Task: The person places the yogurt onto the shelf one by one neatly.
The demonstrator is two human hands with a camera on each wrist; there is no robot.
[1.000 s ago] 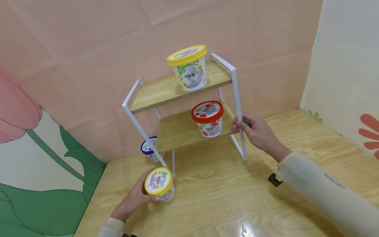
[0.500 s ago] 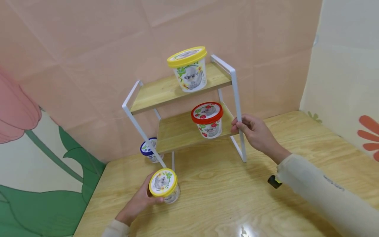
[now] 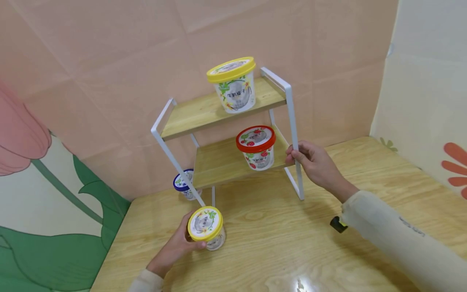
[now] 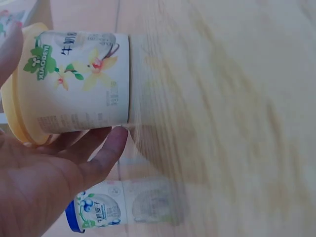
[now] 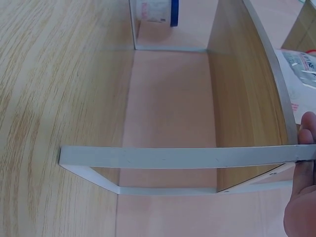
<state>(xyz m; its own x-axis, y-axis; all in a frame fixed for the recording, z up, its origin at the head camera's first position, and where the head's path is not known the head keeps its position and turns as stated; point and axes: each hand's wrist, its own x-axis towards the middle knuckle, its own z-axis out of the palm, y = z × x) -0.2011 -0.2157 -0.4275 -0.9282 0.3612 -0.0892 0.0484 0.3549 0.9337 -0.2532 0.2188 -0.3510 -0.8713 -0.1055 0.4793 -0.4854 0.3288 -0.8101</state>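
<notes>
I have the left hand (image 3: 179, 242) curled round a smooth, tapered, yellow-lidded tub (image 3: 207, 227), upright on or just above the glossy wood-grained table (image 3: 277, 247). Beyond that grip stands a blue-lidded tub (image 3: 181, 183); my right hand (image 3: 316, 163) pinches the flat white post (image 3: 290, 117) of a plank-boarded shelf (image 3: 215, 160), a red-lidded tub (image 3: 257, 146) just left of its fingertips.

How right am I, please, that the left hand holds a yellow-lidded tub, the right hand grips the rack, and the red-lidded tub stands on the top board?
Not the top board: the red-lidded tub stands on the lower board, as the head view shows; the rest is right.
</notes>
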